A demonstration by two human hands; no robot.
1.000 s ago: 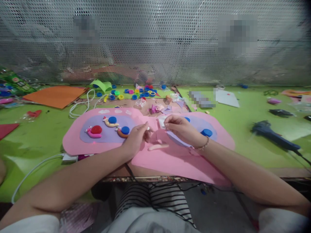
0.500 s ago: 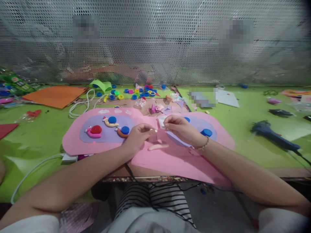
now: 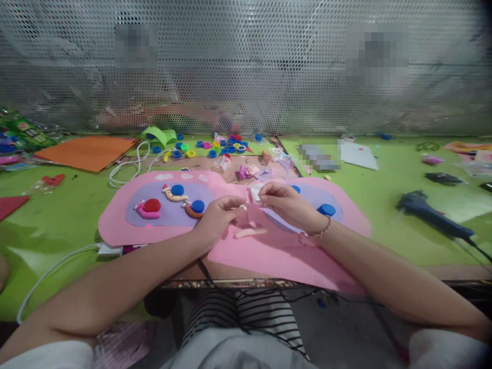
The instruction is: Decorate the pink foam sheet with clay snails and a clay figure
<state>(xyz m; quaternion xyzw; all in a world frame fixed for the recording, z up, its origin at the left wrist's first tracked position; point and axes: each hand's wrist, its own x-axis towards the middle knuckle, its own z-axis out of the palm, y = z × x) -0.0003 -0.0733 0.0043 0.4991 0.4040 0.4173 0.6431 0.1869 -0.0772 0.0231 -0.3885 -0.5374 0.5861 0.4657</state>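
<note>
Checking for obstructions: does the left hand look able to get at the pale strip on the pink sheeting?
Probably yes: the pale strip lies uncovered on the pink sheeting, close to the left hand, with nothing visible between them. The small white piece it holds might hamper its grip.

2 forearms (image 3: 384, 274) bar the table's (image 3: 388, 184) near edge; between pink sheet (image 3: 355, 218) and glue gun (image 3: 434, 218), a hand could pass.

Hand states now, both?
Left hand: closed, pinching a small white piece.
Right hand: pinched closed by a white scrap; can't tell whether it's held.
</note>
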